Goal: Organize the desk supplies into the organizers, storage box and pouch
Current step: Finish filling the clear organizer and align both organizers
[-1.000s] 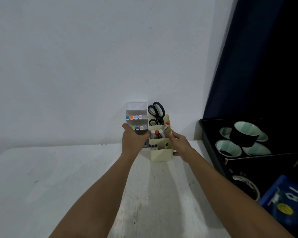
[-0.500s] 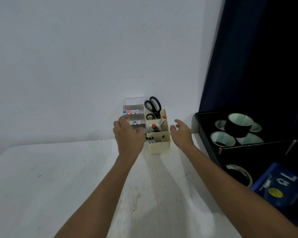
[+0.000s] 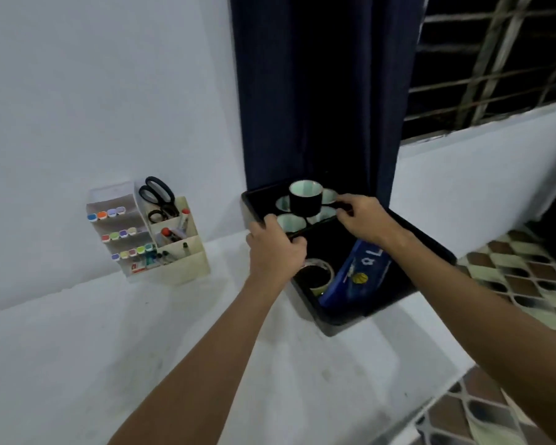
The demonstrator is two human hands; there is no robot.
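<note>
A black storage box (image 3: 408, 293) sits at the table's right edge. It holds several black tape rolls (image 3: 305, 200) at the back, a clear tape roll (image 3: 316, 275) and a blue pouch (image 3: 357, 271) at the front. My left hand (image 3: 275, 248) grips the box's left rim by the inner divider. My right hand (image 3: 361, 216) holds the divider's far end. To the left, against the wall, stand a clear marker organizer (image 3: 118, 226) with coloured caps and a cream organizer (image 3: 183, 252) with black scissors (image 3: 158, 195) and pens.
The white table (image 3: 142, 348) runs along a white wall. A dark blue curtain (image 3: 318, 91) hangs behind the box. A barred window (image 3: 495, 59) is at the upper right. Patterned floor tiles (image 3: 527, 284) lie beyond the table's right edge.
Both hands have let go of the cream organizer and moved right onto the black storage box. The view has swung right.
</note>
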